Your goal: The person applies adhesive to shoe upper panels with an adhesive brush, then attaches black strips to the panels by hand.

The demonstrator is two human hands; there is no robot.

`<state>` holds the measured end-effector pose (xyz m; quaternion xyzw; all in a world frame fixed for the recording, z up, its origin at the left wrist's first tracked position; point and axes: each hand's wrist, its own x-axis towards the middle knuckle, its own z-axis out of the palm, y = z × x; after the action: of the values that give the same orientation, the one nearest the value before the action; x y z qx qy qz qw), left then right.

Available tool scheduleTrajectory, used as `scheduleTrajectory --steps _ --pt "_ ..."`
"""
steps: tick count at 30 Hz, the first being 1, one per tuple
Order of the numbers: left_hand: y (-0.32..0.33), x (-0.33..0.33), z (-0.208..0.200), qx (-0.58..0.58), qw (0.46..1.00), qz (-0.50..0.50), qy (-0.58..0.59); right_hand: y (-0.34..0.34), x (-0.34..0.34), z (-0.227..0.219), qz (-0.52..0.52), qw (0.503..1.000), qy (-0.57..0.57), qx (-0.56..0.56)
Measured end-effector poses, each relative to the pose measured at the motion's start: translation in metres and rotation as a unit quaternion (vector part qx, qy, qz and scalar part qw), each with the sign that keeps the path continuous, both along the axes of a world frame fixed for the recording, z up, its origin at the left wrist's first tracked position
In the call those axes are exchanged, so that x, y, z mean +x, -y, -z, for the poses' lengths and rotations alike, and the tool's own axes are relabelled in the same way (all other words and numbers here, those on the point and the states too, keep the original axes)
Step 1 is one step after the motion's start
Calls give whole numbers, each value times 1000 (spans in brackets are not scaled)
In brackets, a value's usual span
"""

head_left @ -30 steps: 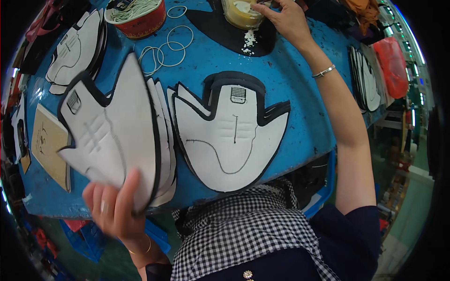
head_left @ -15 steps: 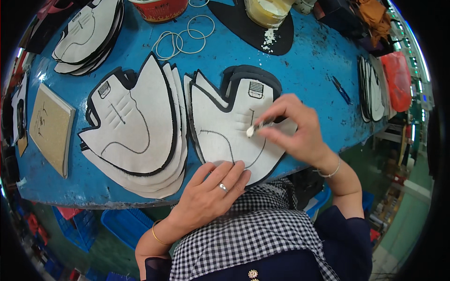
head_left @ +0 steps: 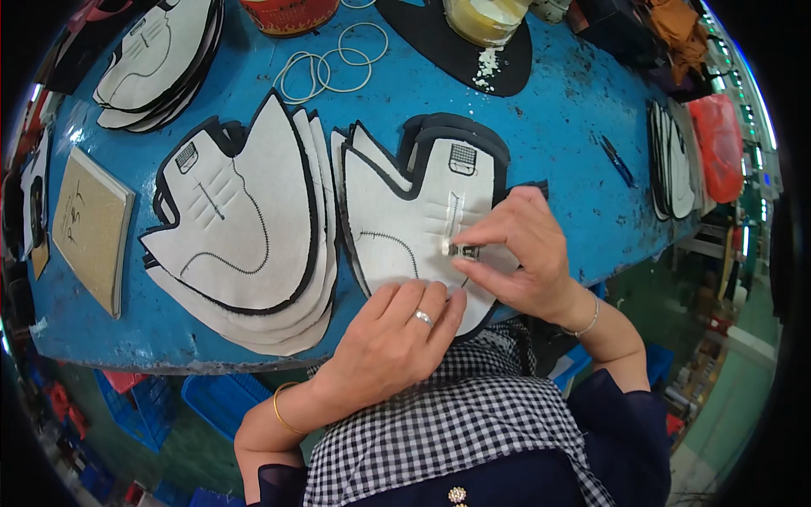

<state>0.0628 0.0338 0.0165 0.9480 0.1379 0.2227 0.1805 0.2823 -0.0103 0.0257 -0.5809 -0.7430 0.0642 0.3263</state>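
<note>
Along the table's (head_left: 562,127) near edge, the left stack (head_left: 241,232) lies just beside the right stack (head_left: 435,215). The left hand (head_left: 397,334) rests on the right stack's near end, the right hand (head_left: 528,249) over its right side. A notebook (head_left: 89,224) lies by the left edge. Behind the stacks lie rubber bands (head_left: 340,52); a pen (head_left: 617,162) lies toward the right edge.

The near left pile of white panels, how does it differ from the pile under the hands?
The near left pile lies untouched, while the pile under the hands has the left hand on its lower part and the right hand holding a small tool at it. The near left pile's center stitch looks dark; the pile under the hands shows a whitish streak there. Both have white tops, dark edges and curved stitching.
</note>
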Motion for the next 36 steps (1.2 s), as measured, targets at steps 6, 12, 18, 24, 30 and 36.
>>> scheduleTrajectory --steps 6,12,18,24,30,36 --pt "-9 2 -13 56 998 32 12 7 26 0 134 939 -310 -60" --pt "-2 -66 -58 131 980 -98 116 8 33 -2 151 873 -463 -2" --pt "-40 -83 -31 64 967 -225 -100 9 13 8 118 959 -241 -89" --pt "-3 -30 5 -78 996 -30 -33 -1 -4 11 85 982 -154 -71" --pt "-7 -25 1 -51 997 10 -61 -27 11 10 131 991 -3 -17" --pt "-9 -21 -8 -16 995 34 -88 -16 2 5 53 998 31 24"
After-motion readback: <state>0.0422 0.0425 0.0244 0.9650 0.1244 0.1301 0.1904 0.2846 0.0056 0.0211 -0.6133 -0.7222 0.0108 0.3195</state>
